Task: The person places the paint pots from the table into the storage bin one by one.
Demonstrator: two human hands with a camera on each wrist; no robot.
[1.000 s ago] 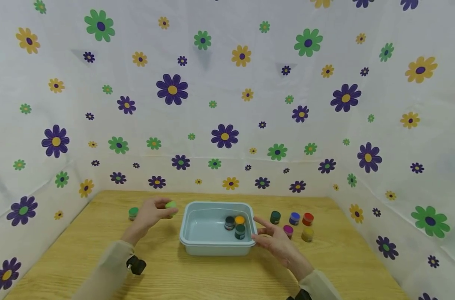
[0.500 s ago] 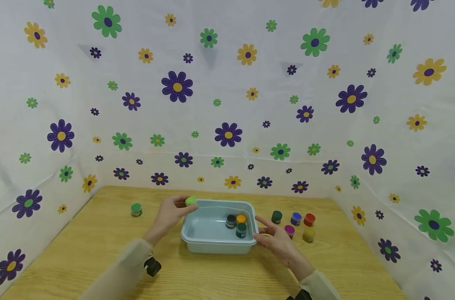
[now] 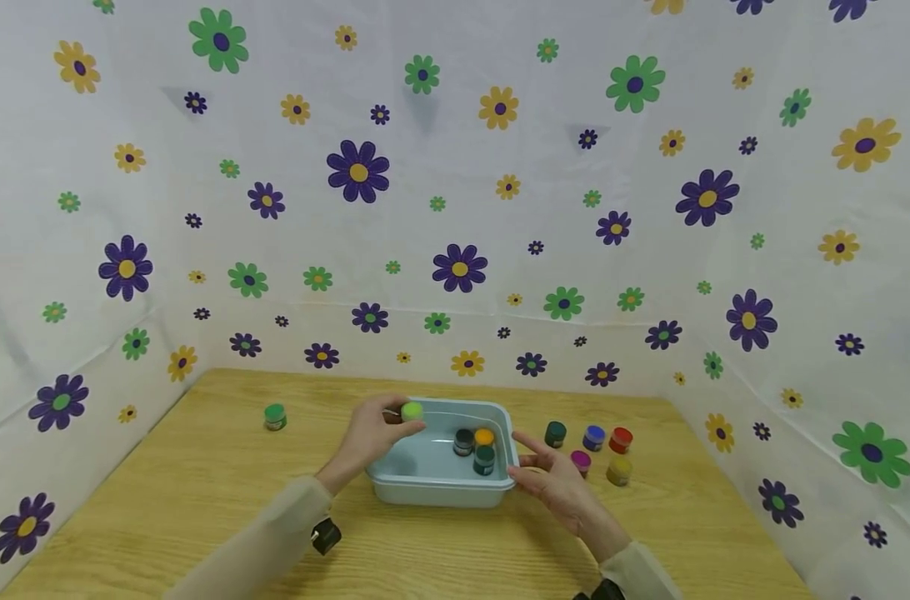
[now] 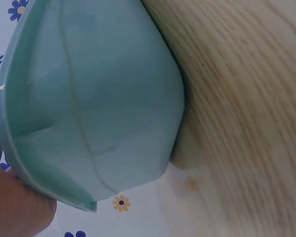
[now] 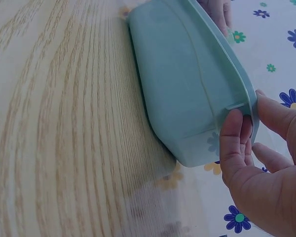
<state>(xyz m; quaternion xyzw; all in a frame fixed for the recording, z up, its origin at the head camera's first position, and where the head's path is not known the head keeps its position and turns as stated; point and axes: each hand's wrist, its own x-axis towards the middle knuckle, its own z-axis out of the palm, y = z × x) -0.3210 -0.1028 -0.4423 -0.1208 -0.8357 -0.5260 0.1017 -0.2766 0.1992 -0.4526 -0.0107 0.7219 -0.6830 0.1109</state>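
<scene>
Lime-lidded jar [image 3: 412, 411]: in the head view it is pinched in the nearer left hand [image 3: 372, 429], just off its fingertip end, lid up and axis roughly upright, over the left part of the pale-blue tub [image 3: 440, 494], whose long axis runs left to right. Left wrist view shows the tub's outer wall, with the jar out of sight. Right wrist view shows the right hand [image 5: 266, 173] gripping the rim at the tub's right end.
</scene>
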